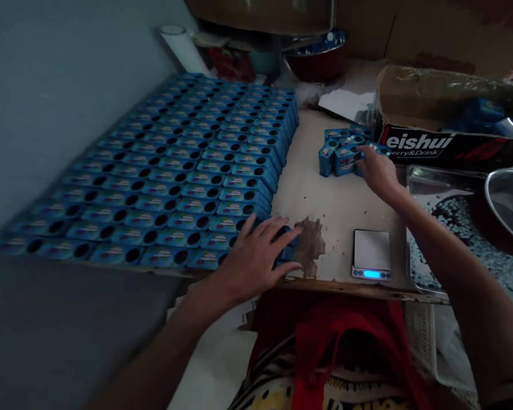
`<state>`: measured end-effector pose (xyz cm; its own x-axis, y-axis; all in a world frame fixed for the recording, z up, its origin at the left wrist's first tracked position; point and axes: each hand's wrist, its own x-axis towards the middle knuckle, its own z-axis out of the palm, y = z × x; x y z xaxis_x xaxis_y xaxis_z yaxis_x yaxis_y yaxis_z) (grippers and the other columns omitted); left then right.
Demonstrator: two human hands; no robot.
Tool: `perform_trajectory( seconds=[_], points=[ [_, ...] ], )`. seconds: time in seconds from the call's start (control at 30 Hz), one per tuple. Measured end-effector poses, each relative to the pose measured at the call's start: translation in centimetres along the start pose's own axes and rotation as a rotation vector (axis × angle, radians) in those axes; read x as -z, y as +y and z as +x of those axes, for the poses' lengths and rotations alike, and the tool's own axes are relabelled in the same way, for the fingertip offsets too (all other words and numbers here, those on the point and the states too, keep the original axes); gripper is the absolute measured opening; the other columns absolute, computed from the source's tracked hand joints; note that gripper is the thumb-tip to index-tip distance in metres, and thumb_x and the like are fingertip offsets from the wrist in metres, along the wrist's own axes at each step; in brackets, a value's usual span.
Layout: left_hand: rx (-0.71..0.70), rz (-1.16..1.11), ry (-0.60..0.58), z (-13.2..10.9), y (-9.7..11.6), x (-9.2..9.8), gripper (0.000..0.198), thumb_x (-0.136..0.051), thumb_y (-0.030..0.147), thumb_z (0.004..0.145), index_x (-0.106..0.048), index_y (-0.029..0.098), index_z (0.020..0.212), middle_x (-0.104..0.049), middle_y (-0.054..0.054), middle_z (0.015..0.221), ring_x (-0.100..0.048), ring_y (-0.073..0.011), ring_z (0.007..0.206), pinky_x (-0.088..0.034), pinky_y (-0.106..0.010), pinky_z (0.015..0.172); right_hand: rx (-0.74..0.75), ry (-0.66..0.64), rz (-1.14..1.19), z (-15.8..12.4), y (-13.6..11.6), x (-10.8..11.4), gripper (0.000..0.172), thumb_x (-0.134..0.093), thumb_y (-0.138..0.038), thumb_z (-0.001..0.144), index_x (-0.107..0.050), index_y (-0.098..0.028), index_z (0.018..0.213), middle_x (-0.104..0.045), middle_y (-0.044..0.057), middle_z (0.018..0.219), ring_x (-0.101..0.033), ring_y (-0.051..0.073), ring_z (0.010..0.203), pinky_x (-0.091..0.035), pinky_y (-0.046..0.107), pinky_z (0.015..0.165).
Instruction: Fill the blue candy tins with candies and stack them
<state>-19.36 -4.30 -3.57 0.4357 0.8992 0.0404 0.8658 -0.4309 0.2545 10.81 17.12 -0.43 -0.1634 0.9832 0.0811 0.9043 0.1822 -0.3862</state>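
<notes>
Fingers spread, my left hand [256, 256] rests at the front right corner of a large block of blue containers [188, 171]. These stand in close rows, each with a dark round hole on top. Some blue shows under and between the left fingers. Farther back, my right hand [378, 171] reaches into a small cluster of blue containers [346, 158], with its fingers drawn together. Small white pieces lie on top of that cluster. What the right fingertips hold, if anything, is hidden. A small digital scale [371, 250] with a lit blue display lies below the right hand.
On the right, a metal tray [423, 285] holds many small pale blue pieces and a metal-rimmed round sieve or bowl [489, 196]. Behind it stands a black-printed cardboard box [444, 148] with blue containers inside. A dark red bowl [314, 68] sits at the back.
</notes>
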Motion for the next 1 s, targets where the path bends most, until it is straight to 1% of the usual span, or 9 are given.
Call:
perform_trajectory(
  seconds=[0.1, 0.2, 0.3, 0.4, 0.57, 0.73, 0.87, 0.93, 1.0],
  points=[
    [0.012, 0.004, 0.070, -0.5, 0.5, -1.3, 0.051, -0.044, 0.044, 0.116, -0.069, 0.026, 0.157, -0.063, -0.019, 0.164, -0.054, -0.0424, 0.160, -0.035, -0.075, 0.137, -0.028, -0.122, -0.349, 2.5, -1.8, -0.9, 0.047, -0.051, -0.011, 0.111, -0.067, -0.013, 0.154, -0.081, 0.025, 0.129, -0.079, 0.038, 0.119, -0.058, 0.050, 0.099],
    [0.009, -0.021, 0.097, -0.6, 0.4, -1.8, 0.047, -0.043, 0.037, 0.115, -0.072, 0.028, 0.152, -0.066, -0.018, 0.160, -0.056, -0.0414, 0.158, -0.036, -0.075, 0.136, -0.030, -0.155, -0.431, 3.6, -2.7, -1.5, 0.048, -0.043, -0.001, 0.108, -0.069, -0.004, 0.148, -0.080, 0.030, 0.133, -0.078, 0.039, 0.124, -0.056, 0.049, 0.100],
    [0.004, -0.043, 0.110, -0.6, 0.3, -1.9, 0.045, -0.047, 0.037, 0.113, -0.074, 0.028, 0.148, -0.066, -0.019, 0.159, -0.055, -0.0443, 0.158, -0.035, -0.076, 0.136, 0.004, -0.168, -0.444, 2.7, -3.2, -0.9, 0.038, -0.047, -0.009, 0.112, -0.075, -0.008, 0.138, -0.081, 0.026, 0.132, -0.077, 0.036, 0.121, -0.055, 0.042, 0.095],
    [-0.005, -0.065, 0.123, -0.6, 0.1, -1.8, 0.045, -0.049, 0.039, 0.113, -0.074, 0.027, 0.148, -0.064, -0.020, 0.160, -0.055, -0.0470, 0.158, -0.034, -0.078, 0.135, 0.050, -0.170, -0.455, -0.8, -3.4, 1.5, 0.030, -0.052, -0.021, 0.114, -0.079, -0.014, 0.126, -0.083, 0.020, 0.123, -0.077, 0.034, 0.113, -0.052, 0.040, 0.089],
    [-0.028, -0.064, 0.120, -0.5, -0.5, -2.2, 0.046, -0.047, 0.043, 0.115, -0.071, 0.030, 0.151, -0.064, -0.020, 0.160, -0.056, -0.0502, 0.156, -0.033, -0.080, 0.134, 0.050, -0.170, -0.479, -11.6, -1.9, 5.9, 0.024, -0.056, -0.032, 0.115, -0.077, -0.021, 0.113, -0.084, 0.012, 0.097, -0.077, 0.030, 0.086, -0.041, 0.036, 0.070],
    [-0.045, -0.014, 0.109, -0.3, -1.0, -2.2, 0.050, -0.046, 0.051, 0.115, -0.067, 0.030, 0.156, -0.062, -0.020, 0.164, -0.056, -0.0519, 0.156, -0.029, -0.082, 0.134, 0.052, -0.320, -0.448, -20.8, 0.5, 5.3, 0.019, -0.054, -0.023, 0.115, -0.073, -0.022, 0.118, -0.086, 0.011, 0.107, -0.078, 0.026, 0.081, -0.024, 0.036, 0.061],
    [-0.120, 0.106, 0.223, -0.3, 0.2, -0.5, 0.061, -0.037, 0.055, 0.119, -0.061, 0.019, 0.162, -0.055, -0.030, 0.169, -0.050, -0.0559, 0.161, -0.024, -0.085, 0.132, 0.002, -0.278, -0.289, -23.3, 1.5, 4.2, 0.018, -0.056, -0.022, 0.114, -0.072, -0.022, 0.122, -0.086, 0.012, 0.109, -0.077, 0.025, 0.084, -0.028, 0.035, 0.060],
    [-0.193, 0.128, 0.328, -0.4, 1.4, 0.4, 0.061, -0.046, 0.057, 0.117, -0.063, 0.018, 0.160, -0.058, -0.032, 0.166, -0.053, -0.0561, 0.159, -0.026, -0.083, 0.134, -0.052, -0.151, -0.043, -23.4, 3.0, 4.5, 0.012, -0.065, -0.027, 0.110, -0.073, -0.023, 0.117, -0.083, 0.008, 0.096, -0.073, 0.023, 0.077, -0.035, 0.033, 0.061],
    [-0.255, 0.130, 0.418, -0.4, 2.9, 0.9, 0.055, -0.061, 0.053, 0.113, -0.066, 0.020, 0.157, -0.064, -0.030, 0.160, -0.061, -0.0537, 0.153, -0.029, -0.078, 0.135, -0.165, 0.016, 0.348, -23.1, 5.7, 5.4, 0.010, -0.072, -0.034, 0.106, -0.072, -0.024, 0.102, -0.073, 0.002, 0.077, -0.061, 0.018, 0.065, -0.039, 0.030, 0.059]
  ],
)
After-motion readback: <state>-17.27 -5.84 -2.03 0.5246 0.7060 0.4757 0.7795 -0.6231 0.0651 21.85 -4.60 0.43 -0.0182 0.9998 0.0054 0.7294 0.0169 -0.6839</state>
